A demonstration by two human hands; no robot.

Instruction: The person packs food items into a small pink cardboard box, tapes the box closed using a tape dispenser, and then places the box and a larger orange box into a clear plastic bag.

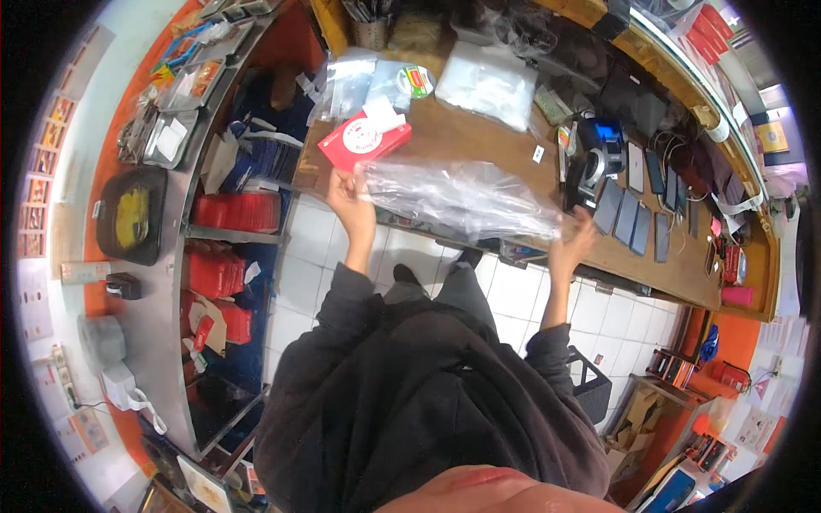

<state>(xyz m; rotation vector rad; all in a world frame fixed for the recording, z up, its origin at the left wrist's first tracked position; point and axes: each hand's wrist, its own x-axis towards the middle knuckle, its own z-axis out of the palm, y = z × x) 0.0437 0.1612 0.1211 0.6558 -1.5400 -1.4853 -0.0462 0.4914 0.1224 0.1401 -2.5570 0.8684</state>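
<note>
Clear plastic film or a plastic bag (458, 195) is stretched between my two hands, over the front edge of the wooden table. My left hand (349, 192) grips its left end, just below a red box (378, 144) with a round white print. At the other end, my right hand (575, 232) holds the plastic near a row of phones (616, 211). White slips of paper (383, 114) lie on the red box. Behind it are a roll of tape (415, 81) and clear plastic bags (349, 83). A thick stack of clear bags (487, 83) rests farther back.
A black tape dispenser or similar device (600, 154) stands right of centre on the table (474, 138), with cables and more phones beyond. At the left, a metal counter (173, 256) has shelves of red boxes (237, 211). A black crate or stool (590, 385) stands at lower right.
</note>
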